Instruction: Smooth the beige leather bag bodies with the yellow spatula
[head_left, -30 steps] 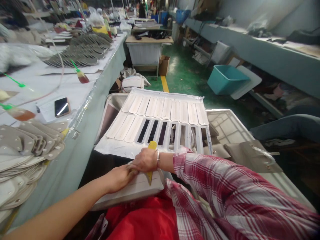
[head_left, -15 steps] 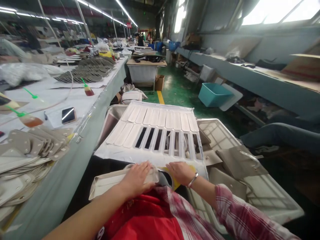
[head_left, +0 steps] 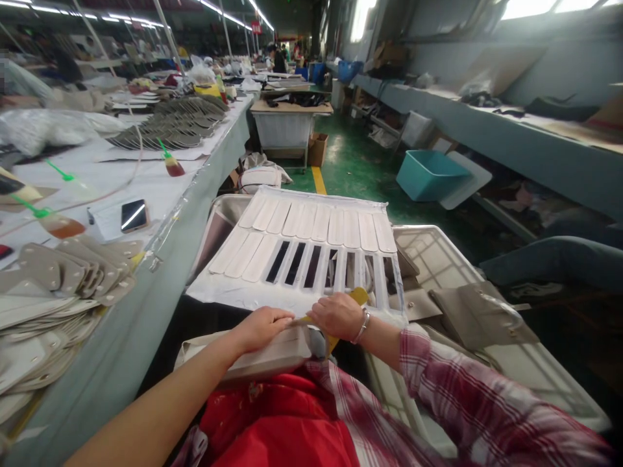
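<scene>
My right hand (head_left: 337, 316) is closed round a flat yellow piece (head_left: 359, 296), which sticks out beyond the knuckles and below the palm. Its exact kind cannot be made out. My left hand (head_left: 264, 327) is closed, with thumb and fingers pinched together beside the right fingertips; what they pinch is too small to name. Under the left hand lies a cream, folded leather-like piece (head_left: 280, 353) across my lap. Just ahead is a white slotted board (head_left: 243, 295), bearing rows of long cream strips (head_left: 311, 224); several of its slots show dark gaps.
White plastic crates (head_left: 428, 243) with grey-beige pieces (head_left: 467, 314) stand under and right of the board. On the left workbench (head_left: 180, 214) are stacked flaps (head_left: 73, 272), a phone (head_left: 134, 215) and glue bottles (head_left: 58, 224). A teal bin (head_left: 431, 175) stands on the floor.
Both hands have come together over the cream piece. My right hand has lifted and closed round the yellow piece; my left fingers have gone from flat to pinched.
</scene>
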The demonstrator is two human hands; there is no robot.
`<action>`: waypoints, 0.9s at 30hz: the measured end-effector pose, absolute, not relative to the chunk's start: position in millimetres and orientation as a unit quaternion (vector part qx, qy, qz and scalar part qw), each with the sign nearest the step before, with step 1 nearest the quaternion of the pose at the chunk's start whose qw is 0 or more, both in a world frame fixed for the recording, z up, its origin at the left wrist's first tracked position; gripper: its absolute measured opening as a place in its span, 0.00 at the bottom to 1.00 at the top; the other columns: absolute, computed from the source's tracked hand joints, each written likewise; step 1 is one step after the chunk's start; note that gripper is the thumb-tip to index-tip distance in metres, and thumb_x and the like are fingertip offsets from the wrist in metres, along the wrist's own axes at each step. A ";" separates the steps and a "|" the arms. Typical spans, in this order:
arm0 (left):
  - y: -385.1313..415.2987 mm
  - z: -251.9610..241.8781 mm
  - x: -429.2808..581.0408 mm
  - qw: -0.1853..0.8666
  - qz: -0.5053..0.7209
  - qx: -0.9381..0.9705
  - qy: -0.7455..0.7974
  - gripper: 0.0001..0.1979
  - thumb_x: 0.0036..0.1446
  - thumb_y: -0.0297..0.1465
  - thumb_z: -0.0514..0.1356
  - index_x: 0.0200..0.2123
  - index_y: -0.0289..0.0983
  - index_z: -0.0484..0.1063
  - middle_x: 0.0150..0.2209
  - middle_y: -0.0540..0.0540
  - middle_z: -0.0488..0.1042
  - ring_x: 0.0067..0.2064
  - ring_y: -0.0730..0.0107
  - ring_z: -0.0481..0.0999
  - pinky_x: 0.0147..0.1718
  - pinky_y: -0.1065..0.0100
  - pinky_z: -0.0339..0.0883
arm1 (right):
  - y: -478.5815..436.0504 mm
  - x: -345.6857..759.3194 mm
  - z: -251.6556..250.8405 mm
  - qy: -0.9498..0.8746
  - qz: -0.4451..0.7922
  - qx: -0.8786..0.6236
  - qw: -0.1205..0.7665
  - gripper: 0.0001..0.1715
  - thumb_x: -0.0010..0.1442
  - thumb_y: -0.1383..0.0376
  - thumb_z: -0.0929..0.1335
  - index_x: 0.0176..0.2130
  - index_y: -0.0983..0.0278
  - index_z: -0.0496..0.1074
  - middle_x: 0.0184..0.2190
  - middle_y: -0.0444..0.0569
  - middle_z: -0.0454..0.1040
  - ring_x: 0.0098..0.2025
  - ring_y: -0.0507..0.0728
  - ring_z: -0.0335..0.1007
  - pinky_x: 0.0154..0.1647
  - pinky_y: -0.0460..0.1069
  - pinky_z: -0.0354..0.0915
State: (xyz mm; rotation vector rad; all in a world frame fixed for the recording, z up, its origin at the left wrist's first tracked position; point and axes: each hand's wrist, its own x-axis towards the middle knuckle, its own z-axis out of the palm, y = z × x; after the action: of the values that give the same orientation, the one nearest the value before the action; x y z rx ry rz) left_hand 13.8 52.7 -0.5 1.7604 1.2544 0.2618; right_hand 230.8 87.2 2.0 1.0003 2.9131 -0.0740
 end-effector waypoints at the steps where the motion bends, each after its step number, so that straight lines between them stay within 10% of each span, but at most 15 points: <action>1: 55.0 -1.9 14.8 0.468 0.098 0.720 0.503 0.21 0.58 0.40 0.49 0.47 0.37 0.72 0.47 0.46 0.74 0.49 0.62 0.71 0.50 0.67 0.60 | 89.4 230.3 2.6 0.948 -0.022 0.316 0.036 0.27 0.66 0.58 0.51 0.32 0.65 0.70 0.27 0.50 0.74 0.29 0.55 0.69 0.25 0.48 0.51; 16: 63.8 -13.3 31.3 0.536 0.035 0.707 0.460 0.20 0.58 0.41 0.49 0.42 0.37 0.75 0.37 0.48 0.77 0.39 0.64 0.72 0.38 0.70 0.62 | 83.7 239.7 2.8 0.914 -0.130 0.375 0.083 0.25 0.65 0.57 0.53 0.30 0.65 0.70 0.27 0.52 0.74 0.28 0.56 0.70 0.25 0.47 0.56; 27: 65.3 -14.0 10.5 0.566 0.068 0.695 0.439 0.24 0.50 0.27 0.51 0.51 0.41 0.68 0.47 0.51 0.73 0.47 0.63 0.70 0.49 0.67 0.59 | 94.7 189.8 36.5 0.439 -0.674 0.323 -0.498 0.27 0.55 0.42 0.55 0.23 0.61 0.57 0.13 0.36 0.47 0.12 0.47 0.42 0.11 0.44 0.43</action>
State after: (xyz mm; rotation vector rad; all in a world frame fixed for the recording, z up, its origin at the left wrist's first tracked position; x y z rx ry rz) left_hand 10.5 65.3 -14.0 1.6346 1.0312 0.1589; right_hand 189.8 94.7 36.5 1.5607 2.1176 -3.2549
